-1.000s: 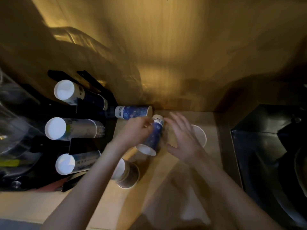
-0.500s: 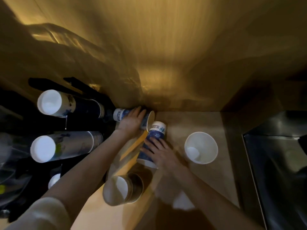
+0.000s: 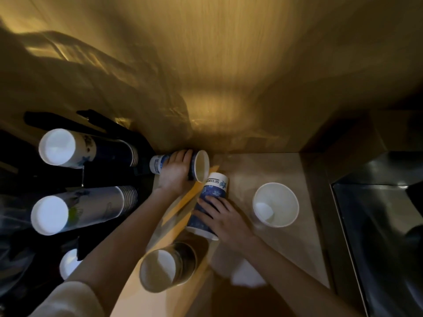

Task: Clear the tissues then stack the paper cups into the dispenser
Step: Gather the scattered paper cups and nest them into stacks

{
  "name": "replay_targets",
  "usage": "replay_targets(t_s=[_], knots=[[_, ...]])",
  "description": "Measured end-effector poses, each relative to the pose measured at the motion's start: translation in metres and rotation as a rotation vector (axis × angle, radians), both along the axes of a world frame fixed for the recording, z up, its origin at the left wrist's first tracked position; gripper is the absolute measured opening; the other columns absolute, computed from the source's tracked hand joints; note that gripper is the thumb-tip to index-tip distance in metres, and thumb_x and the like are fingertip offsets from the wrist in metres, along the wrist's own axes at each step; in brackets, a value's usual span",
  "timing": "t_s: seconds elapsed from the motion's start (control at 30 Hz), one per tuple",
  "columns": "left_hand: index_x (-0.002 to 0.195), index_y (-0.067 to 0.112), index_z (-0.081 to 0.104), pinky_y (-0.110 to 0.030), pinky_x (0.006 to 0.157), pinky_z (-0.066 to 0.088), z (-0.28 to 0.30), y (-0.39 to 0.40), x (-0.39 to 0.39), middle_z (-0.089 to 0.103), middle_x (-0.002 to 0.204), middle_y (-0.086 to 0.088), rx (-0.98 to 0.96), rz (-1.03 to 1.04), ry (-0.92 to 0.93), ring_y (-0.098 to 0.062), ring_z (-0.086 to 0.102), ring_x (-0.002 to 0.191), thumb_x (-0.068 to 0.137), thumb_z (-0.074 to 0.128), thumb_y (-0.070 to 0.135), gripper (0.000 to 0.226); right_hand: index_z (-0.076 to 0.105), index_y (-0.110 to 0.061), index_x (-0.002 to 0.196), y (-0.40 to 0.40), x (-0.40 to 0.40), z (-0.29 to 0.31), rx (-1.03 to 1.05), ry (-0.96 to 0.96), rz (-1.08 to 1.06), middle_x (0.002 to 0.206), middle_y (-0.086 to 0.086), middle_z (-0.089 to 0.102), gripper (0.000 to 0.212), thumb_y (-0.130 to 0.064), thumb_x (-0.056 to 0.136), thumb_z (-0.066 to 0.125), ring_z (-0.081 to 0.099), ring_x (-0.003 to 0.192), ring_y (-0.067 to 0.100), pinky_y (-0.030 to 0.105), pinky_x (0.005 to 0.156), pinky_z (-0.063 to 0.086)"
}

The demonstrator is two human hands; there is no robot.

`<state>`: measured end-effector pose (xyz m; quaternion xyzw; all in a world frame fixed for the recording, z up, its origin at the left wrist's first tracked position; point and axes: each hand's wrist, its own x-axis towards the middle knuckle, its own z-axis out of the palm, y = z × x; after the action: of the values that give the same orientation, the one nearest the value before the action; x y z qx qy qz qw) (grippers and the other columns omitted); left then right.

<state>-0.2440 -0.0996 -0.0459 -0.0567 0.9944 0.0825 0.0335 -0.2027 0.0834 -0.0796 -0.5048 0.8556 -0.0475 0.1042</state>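
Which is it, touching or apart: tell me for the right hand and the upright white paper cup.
Apart. The head view shows bare counter between the right hand, whose fingers grip the blue patterned paper cup, and the upright white paper cup.

Beige counter (image 3: 295, 243), dim light. Dark metal sink basin (image 3: 380, 225) just right of counter. Wood-grain wall panel (image 3: 229, 65) rises behind counter, lit warm yellow.
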Motion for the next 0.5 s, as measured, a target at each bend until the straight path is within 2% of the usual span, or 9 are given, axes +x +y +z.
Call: replay_targets(t_s=[0.13,0.2,0.27,0.33,0.4,0.5], knots=[[0.134,0.005,0.034,-0.047,0.095,0.046,0.017,-0.002,0.012,0.049,0.131,-0.02,0.199,0.148,0.22,-0.035,0.048,0.121,0.064,0.077,0.033,0.086,0.047,-0.028,0.123,-0.001,0.002,0.001,-0.005,0.008,-0.006,0.123,-0.003,0.063,0.069,-0.038,0.061,0.077,0.059,0.111,0.019,0.035,0.092,0.05],[0.131,0.007,0.036,-0.042,0.093,0.047,0.027,-0.001,0.023,0.051,0.128,-0.017,0.402,0.247,0.341,-0.03,0.05,0.118,0.06,0.08,0.032,0.087,0.047,-0.028,0.123,-0.002,0.003,0.003,0.033,0.01,-0.014,0.123,-0.002,0.062,0.075,-0.039,0.056,0.079,0.057,0.113,0.02,0.037,0.093,0.05],[0.129,0.009,0.038,-0.035,0.09,0.047,0.034,0.001,0.038,0.053,0.127,-0.015,0.565,0.34,0.424,-0.026,0.052,0.117,0.057,0.083,0.029,0.087,0.045,-0.026,0.127,-0.001,0.004,0.004,-0.007,0.005,-0.025,0.13,0.002,0.056,0.071,-0.035,0.063,0.075,0.05,0.121,0.024,0.043,0.099,0.047],[0.128,0.009,0.04,-0.028,0.086,0.041,0.036,0.003,0.053,0.054,0.125,-0.012,0.648,0.411,0.428,-0.019,0.051,0.114,0.053,0.085,0.028,0.089,0.038,-0.023,0.132,0.001,0.004,0.008,-0.059,-0.057,-0.034,0.14,0.007,0.047,0.07,-0.027,0.07,0.071,0.037,0.131,0.028,0.048,0.106,0.038],[0.128,0.01,0.042,-0.024,0.085,0.038,0.033,0.002,0.064,0.056,0.123,-0.007,0.711,0.47,0.378,-0.016,0.051,0.112,0.05,0.085,0.03,0.092,0.034,-0.022,0.134,0.002,0.003,0.016,-0.088,-0.047,-0.052,0.141,0.007,0.044,0.081,-0.028,0.065,0.075,0.032,0.131,0.027,0.048,0.104,0.038],[0.13,0.01,0.04,-0.025,0.089,0.038,0.027,-0.002,0.077,0.054,0.13,-0.012,0.8,0.531,0.298,-0.026,0.05,0.121,0.054,0.087,0.016,0.09,0.026,-0.019,0.14,0.004,0.0,0.033,-0.101,-0.131,-0.105,0.146,0.006,0.036,0.089,-0.036,0.067,0.075,0.027,0.136,0.026,0.046,0.108,0.031]])
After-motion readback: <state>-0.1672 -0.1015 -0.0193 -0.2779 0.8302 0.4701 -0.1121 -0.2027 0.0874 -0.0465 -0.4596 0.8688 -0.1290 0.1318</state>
